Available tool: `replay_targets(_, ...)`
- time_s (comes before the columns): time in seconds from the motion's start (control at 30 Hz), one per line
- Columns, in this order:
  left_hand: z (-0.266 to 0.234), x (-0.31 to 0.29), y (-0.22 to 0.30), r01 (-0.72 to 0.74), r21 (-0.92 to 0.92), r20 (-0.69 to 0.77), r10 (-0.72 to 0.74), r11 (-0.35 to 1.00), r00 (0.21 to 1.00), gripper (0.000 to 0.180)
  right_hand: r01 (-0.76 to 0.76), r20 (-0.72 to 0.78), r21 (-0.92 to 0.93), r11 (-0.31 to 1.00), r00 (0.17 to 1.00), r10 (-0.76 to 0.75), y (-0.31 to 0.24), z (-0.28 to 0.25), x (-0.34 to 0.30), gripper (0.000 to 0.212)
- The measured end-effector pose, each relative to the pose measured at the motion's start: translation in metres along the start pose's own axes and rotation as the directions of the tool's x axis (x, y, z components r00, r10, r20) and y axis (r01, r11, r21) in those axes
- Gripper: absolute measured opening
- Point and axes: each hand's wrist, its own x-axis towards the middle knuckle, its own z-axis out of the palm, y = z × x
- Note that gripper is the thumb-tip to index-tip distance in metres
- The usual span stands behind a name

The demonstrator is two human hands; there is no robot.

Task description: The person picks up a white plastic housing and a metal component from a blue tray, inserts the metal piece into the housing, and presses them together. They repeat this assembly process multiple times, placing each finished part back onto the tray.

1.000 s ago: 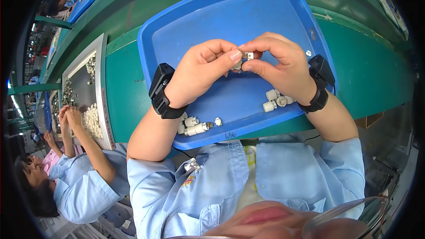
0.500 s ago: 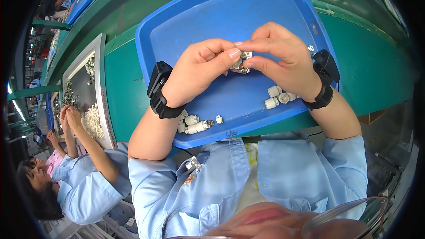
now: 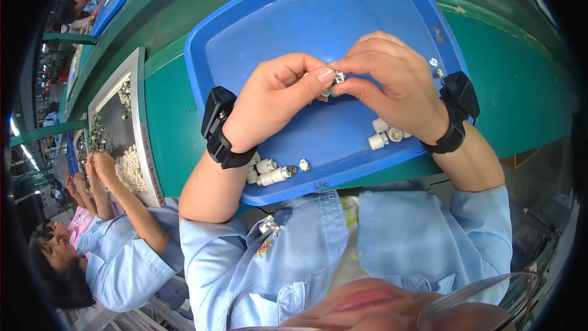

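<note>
Above the middle of a blue tray [image 3: 197, 64], my left hand [image 3: 269, 95] pinches a small shiny metal-and-white part [image 3: 339, 77] between thumb and forefinger. From the other side, the thumb and forefinger of my right hand [image 3: 401, 86] close on the same part. Fingertips cover most of it, so its full shape is hidden. Below my right hand, white cylindrical pieces [image 3: 378, 141] stand and lie in the tray. More white cylinders [image 3: 274, 175] lie near my left wrist, one with a metal end, beside a small white piece [image 3: 304, 164].
Small round bits [image 3: 433, 62] lie at the tray's right side. The tray rests on a green bench [image 3: 502, 98]. To the left, a metal-edged tray [image 3: 142, 119] holds heaps of metal and whitish parts, where a co-worker's hands [image 3: 101, 165] are working.
My right fingers have closed in on the small part, which has turned; less of its metal shows. My right wrist has shifted slightly right. The co-worker's hands have moved slightly down.
</note>
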Motion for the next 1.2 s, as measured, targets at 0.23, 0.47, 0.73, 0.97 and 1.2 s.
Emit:
replay_targets(0.23,0.0022,-0.0024,0.0028,0.033,-0.077,0.025,-0.032,0.996,0.999,0.020,-0.043,-0.016,0.102,0.994,0.999,0.045,-0.0023,0.0005,-0.0002,0.022)
replay_targets(0.47,0.0043,-0.0027,0.0023,0.000,-0.044,0.022,0.001,0.999,1.000,0.020,-0.072,-0.009,0.071,0.995,0.997,0.073,-0.0045,0.0010,0.0005,0.022)
replay_targets(0.73,0.0037,-0.0028,0.0011,-0.014,-0.021,0.016,0.015,1.000,1.000,0.020,-0.166,0.059,0.278,0.946,0.986,0.156,-0.0049,-0.0035,0.0034,0.024)
replay_targets(0.97,0.0038,-0.0037,-0.0023,-0.081,-0.095,0.022,0.083,0.992,0.996,0.017,-0.092,0.064,0.221,0.971,0.995,0.080,-0.0001,-0.0043,0.0031,0.026)
replay_targets(1.2,-0.0010,-0.0033,-0.0039,-0.103,-0.122,0.078,0.113,0.987,0.991,0.016,-0.021,0.084,0.221,0.975,0.996,0.003,0.0024,-0.0045,0.0027,0.029)
